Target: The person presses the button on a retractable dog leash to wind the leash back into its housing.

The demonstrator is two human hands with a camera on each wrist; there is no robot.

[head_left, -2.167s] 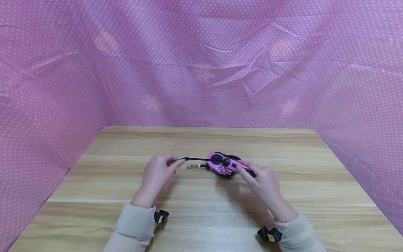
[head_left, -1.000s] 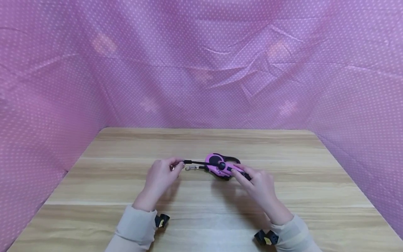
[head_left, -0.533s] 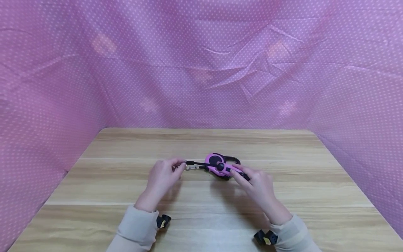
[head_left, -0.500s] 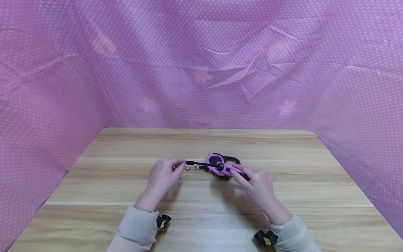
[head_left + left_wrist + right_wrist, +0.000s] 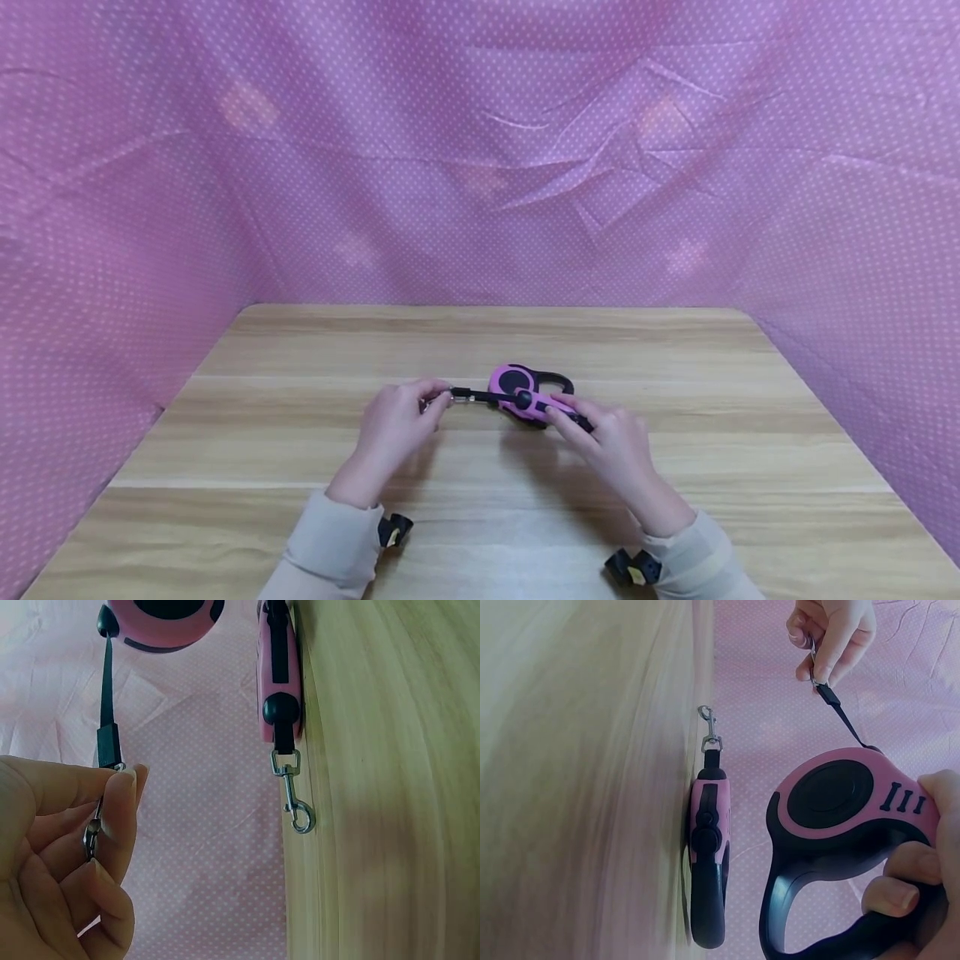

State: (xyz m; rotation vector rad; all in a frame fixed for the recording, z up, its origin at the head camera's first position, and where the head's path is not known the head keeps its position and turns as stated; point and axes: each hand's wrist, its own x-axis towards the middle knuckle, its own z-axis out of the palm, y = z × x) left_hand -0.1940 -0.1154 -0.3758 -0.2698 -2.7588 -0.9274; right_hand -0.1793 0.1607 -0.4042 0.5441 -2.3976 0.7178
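Tabletop (image 5: 675, 433): leash (image 5: 525, 398) strap (taut) points left.

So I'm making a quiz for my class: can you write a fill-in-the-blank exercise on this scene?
1. The left hand pinches the metal ____ at the end of the black strap.
2. The right hand grips the raised leash by its black ____.
3. The second leash lies on the ____.
4. In all, ____ pink leashes show.

Missing words: clip; handle; table; two
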